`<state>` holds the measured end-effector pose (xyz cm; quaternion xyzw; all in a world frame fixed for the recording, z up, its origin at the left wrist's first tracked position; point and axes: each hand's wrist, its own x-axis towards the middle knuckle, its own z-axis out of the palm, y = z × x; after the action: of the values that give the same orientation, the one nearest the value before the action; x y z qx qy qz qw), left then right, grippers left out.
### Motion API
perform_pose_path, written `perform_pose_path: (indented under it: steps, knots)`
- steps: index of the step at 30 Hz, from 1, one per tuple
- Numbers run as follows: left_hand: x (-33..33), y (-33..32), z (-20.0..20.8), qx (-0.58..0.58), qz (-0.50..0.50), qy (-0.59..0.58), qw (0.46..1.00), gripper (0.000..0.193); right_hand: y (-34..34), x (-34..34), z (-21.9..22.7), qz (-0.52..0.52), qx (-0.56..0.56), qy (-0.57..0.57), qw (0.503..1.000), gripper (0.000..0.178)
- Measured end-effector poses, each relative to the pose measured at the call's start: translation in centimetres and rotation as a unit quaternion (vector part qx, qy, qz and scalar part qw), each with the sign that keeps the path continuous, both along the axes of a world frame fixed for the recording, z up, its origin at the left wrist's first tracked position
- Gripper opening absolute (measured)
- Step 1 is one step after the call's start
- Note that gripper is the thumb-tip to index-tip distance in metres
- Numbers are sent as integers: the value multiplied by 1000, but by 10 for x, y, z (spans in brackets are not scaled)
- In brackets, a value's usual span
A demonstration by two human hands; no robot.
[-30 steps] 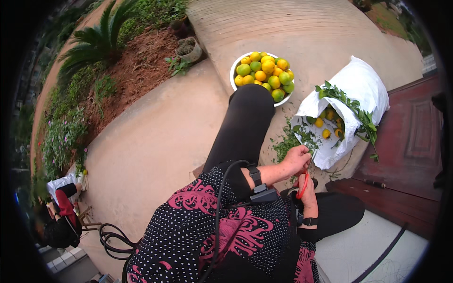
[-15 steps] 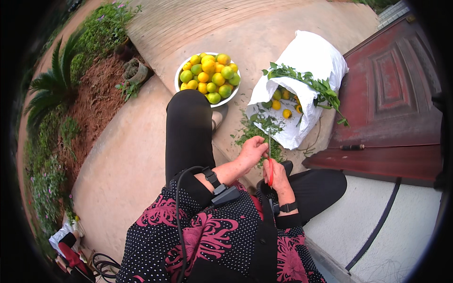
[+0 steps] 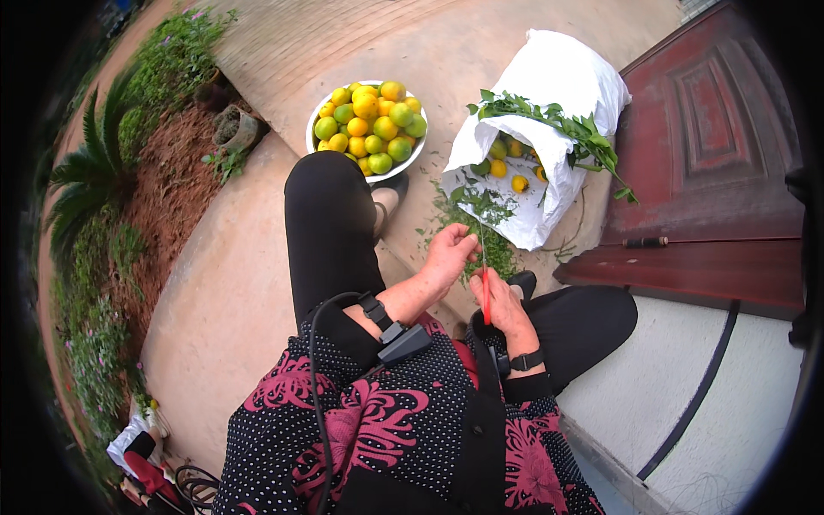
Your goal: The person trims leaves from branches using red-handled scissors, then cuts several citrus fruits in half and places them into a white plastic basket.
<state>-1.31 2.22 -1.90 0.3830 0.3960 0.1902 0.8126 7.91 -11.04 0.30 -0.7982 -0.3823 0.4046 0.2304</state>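
Trimming step: right hand grips red-handled scissors, left hand pinches leafy twig at 12 o'clock, white sack just beyond; likely snip next.

One package only: a white plastic sack, on the paved ground just left of the dark red door and right of the white bowl of yellow and green fruit. Soft, crumpled, lying tilted with the mouth open toward the lower left. Inside the mouth, several small yellow and green fruits. Across the opening, a leafy green branch, reaching past the sack's right edge. Below the mouth, loose green leaves scattered on the ground. No labels, signs or screens anywhere.
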Motion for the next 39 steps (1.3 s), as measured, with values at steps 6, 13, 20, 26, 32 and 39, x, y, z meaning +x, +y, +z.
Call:
perform_pose_path:
  steps: [6, 13, 20, 26, 32, 39]
  knots:
    - [2, -2, -10, 31, -10, -25, 999, 10, 2, 1, 1, 27, -25, -63, 997, 58]
    - [-1, -3, -14, 38, -46, -7, 998, 8, 2, 3, -4, 14, 0, -57, 998, 52]
    - [0, -2, -13, 11, -49, 2, 999, 8, 1, 5, -9, -29, -9, -1, 1000, 49]
    - [-1, -2, -12, -10, -39, -9, 999, 9, 2, 5, -11, -61, -36, 15, 997, 53]
    - [0, -2, -16, -11, -37, 2, 999, 9, 1, 4, -7, 13, -71, -39, 997, 60]
    - [1, -1, -19, 28, -61, 0, 998, 6, 3, 4, 4, 16, -58, -75, 995, 60]
